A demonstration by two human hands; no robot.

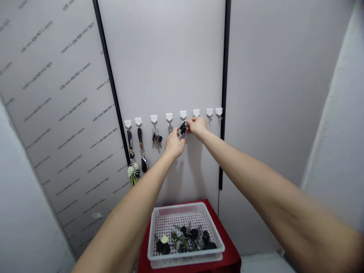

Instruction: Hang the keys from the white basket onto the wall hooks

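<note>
Just under a white wall hook (183,114), both my hands hold a bunch of keys (182,128) with black heads. My left hand (174,143) is closed on the keys from below and the left. From the right, my right hand (197,126) pinches at the top of the bunch near the hook; the ring itself is too small to make out. Left of my hands, a metal key fob (170,129) hangs on its hook, partly hidden by my left hand. Further left hangs another bunch of keys (156,138).
A braided strap with a car key (144,163) and a strap with charms (133,170) hang at the far left. Two hooks (209,112) at the right hold nothing. Below, a white basket (152,231) with many loose keys stands on a red surface (227,242).
</note>
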